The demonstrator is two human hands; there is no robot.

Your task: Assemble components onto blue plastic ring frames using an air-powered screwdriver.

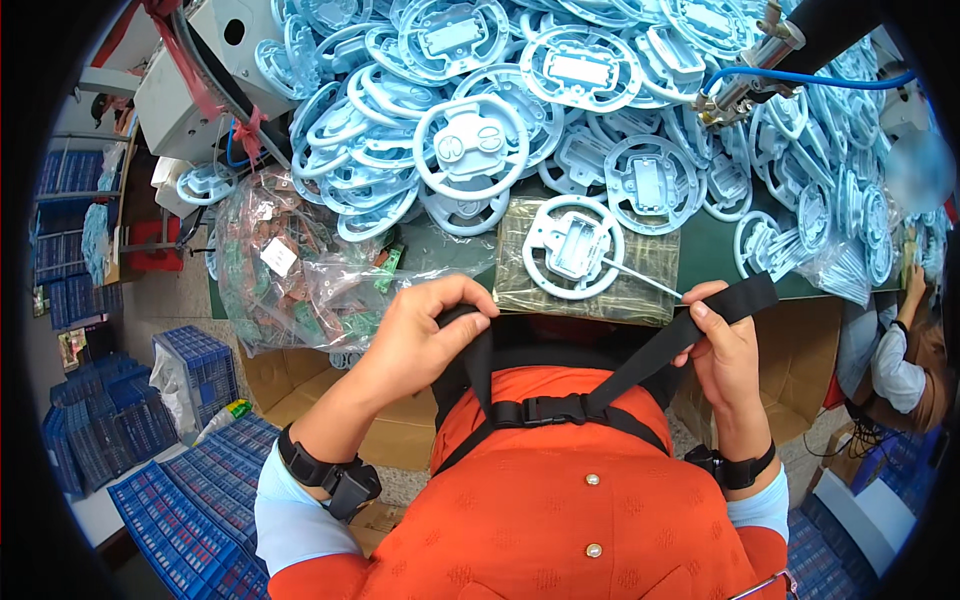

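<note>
My left hand [420, 330] pinches one end of a black webbing strap [640, 370] in front of my waist. My right hand [725, 350] grips the strap's other end, which sticks up past the fingers. Between the hands, the strap runs down to a black buckle [552, 410], which is fastened across my red top. Just beyond the hands, a light-blue toy steering wheel part [575, 247] lies on a tape-wrapped pad [518, 275]. From its right side a thin pale rod [645, 278] extends toward my right hand; whether they touch I cannot tell.
A big heap of light-blue wheel parts [470, 145] covers the green table. At left lies a clear bag of circuit boards [290, 265]. A metal machine fitting [750, 65] with a blue hose overhangs the right. Cardboard boxes [785, 370] stand below, and another person [900, 370] sits at right.
</note>
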